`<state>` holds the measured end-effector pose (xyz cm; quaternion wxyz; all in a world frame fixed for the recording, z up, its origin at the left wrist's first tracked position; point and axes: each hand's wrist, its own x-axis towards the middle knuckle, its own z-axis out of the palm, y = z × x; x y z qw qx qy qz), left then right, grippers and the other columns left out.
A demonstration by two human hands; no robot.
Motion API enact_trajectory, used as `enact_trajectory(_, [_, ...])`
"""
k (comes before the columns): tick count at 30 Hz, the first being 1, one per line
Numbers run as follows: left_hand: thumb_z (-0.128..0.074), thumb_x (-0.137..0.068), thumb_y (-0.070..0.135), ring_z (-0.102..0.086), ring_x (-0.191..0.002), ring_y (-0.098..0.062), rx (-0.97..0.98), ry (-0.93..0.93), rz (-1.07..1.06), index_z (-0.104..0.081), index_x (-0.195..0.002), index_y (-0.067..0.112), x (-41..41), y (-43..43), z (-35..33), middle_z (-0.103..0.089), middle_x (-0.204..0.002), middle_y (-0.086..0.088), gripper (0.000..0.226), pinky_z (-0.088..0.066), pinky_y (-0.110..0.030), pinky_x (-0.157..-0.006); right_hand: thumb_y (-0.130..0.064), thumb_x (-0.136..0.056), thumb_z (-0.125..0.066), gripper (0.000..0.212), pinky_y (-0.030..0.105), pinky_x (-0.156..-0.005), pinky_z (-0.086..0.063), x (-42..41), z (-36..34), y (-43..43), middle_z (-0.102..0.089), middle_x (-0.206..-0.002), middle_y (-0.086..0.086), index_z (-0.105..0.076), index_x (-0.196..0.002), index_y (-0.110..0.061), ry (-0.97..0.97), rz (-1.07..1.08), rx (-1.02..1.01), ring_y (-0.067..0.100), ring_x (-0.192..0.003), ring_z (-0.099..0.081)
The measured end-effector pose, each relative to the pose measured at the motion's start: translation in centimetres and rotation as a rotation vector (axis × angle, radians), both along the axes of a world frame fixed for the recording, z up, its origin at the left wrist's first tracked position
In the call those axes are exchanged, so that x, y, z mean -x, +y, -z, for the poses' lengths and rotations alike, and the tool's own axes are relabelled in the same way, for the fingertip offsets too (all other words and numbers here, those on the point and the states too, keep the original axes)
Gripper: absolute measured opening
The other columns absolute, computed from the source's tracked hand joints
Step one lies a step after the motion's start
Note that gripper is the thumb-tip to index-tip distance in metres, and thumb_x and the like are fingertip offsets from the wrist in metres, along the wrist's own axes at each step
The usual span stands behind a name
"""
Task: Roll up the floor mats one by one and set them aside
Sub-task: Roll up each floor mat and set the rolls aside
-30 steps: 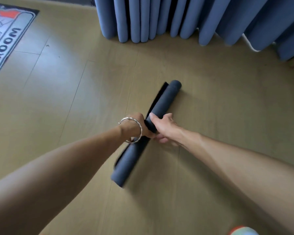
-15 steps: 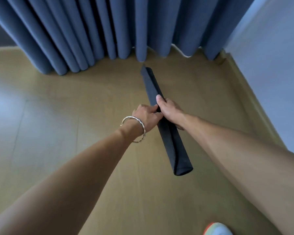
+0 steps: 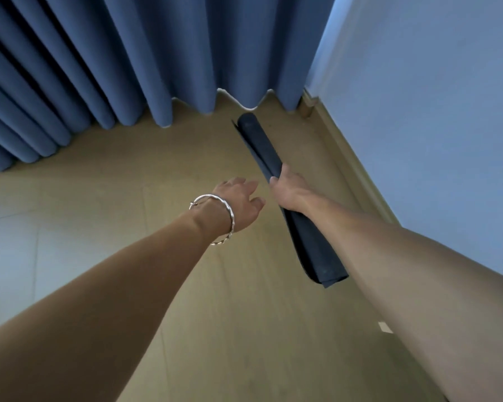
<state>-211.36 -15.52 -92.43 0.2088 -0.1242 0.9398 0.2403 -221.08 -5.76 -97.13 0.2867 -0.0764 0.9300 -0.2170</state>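
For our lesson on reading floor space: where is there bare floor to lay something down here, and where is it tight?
Widest bare patch: wooden floor between the curtain hem and the left hand. Another lies between left forearm and right forearm. Tight: the strip between the rolled mat, gripped by the right hand, and the skirting board, narrowing into the corner.

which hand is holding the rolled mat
The right hand, gripping the mat at its middle; the left hand, with the bracelet, hangs open beside it, not touching.
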Motion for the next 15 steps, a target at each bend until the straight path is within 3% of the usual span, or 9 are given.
enact_trajectory(5, [-0.032,-0.1,0.036,-0.019,-0.14,-0.025,0.026,-0.041,0.056,-0.025,-0.147,0.018,2.7,3.2,1.0,-0.02,-0.154,-0.008,0.051,-0.015,-0.03,-0.111,-0.03,-0.099,-0.042,0.043,0.036,-0.068,-0.042,2.8,1.7,5.4,-0.05,-0.119,0.016,-0.032,-0.137,-0.013,0.188,-0.02,-0.119,0.028,-0.09,-0.053])
enact_trajectory(9, [-0.03,-0.1,0.037,-0.018,-0.141,-0.025,0.044,-0.07,0.11,-0.025,-0.147,0.019,4.4,5.5,1.9,-0.019,-0.154,-0.008,0.05,-0.016,-0.032,-0.112,-0.028,-0.099,-0.038,0.049,0.041,-0.074,-0.046,4.2,3.5,10.0,-0.052,-0.117,0.022,-0.02,-0.142,-0.012,0.354,-0.199,-0.399,0.036,-0.099,-0.054])
enact_trajectory(12, [-0.03,-0.1,0.038,-0.013,-0.142,-0.026,0.06,-0.104,0.142,-0.021,-0.148,0.021,5.4,7.2,2.7,-0.014,-0.156,-0.008,0.052,-0.017,-0.036,-0.113,-0.027,-0.098,-0.039,0.048,0.039,-0.074,-0.041,5.3,4.3,12.8,-0.058,-0.111,0.021,-0.023,-0.139,-0.008,0.501,-0.363,-0.626,0.035,-0.099,-0.055])
enact_trajectory(15, [-0.029,-0.1,0.037,-0.016,-0.141,-0.028,0.087,-0.139,0.167,-0.022,-0.147,0.02,6.3,8.8,3.4,-0.017,-0.154,-0.008,0.051,-0.021,-0.04,-0.111,-0.025,-0.098,-0.041,0.047,0.038,-0.071,-0.042,5.9,5.0,13.9,-0.054,-0.117,0.026,-0.024,-0.137,-0.005,0.526,-0.373,-0.655,0.038,-0.103,-0.053])
